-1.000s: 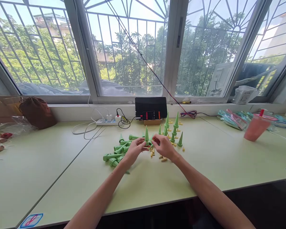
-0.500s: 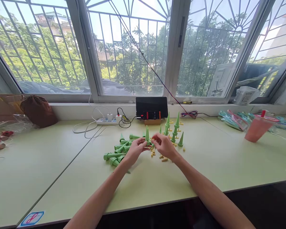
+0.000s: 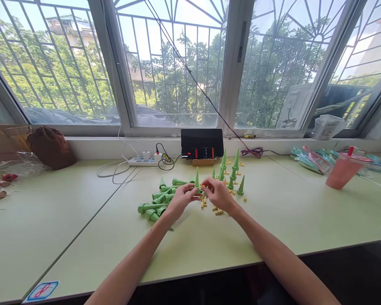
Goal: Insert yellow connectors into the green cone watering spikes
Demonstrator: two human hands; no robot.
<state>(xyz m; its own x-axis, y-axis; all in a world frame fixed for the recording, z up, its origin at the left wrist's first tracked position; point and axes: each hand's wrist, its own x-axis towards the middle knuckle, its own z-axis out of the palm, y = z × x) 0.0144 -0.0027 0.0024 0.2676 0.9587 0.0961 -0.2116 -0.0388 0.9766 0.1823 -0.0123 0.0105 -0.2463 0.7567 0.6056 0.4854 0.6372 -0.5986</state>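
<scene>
My left hand (image 3: 184,196) is closed around the ribbed base of a green watering spike (image 3: 197,178), its point upward. Against that base, my right hand (image 3: 218,192) pinches a small yellow valve (image 3: 202,186), mostly covered by the fingertips. Beside my left hand lies a pile of green watering spikes (image 3: 150,207), tumbled on their sides. Loose yellow valves (image 3: 219,212) are scattered beneath and around my right hand. Behind it, several green spikes (image 3: 233,173) stand upright with yellow valves showing at their bases.
A phone (image 3: 203,153) leans before a black tablet (image 3: 202,137) at the back. A power strip (image 3: 142,161) with cables lies left of them. On the right are a red drink cup (image 3: 344,173) and bagged items (image 3: 309,160). A brown pouch (image 3: 51,148) sits far left.
The green spike in my left hand has turned slightly and stands more upright. My right hand stays at its base, almost unmoved.
</scene>
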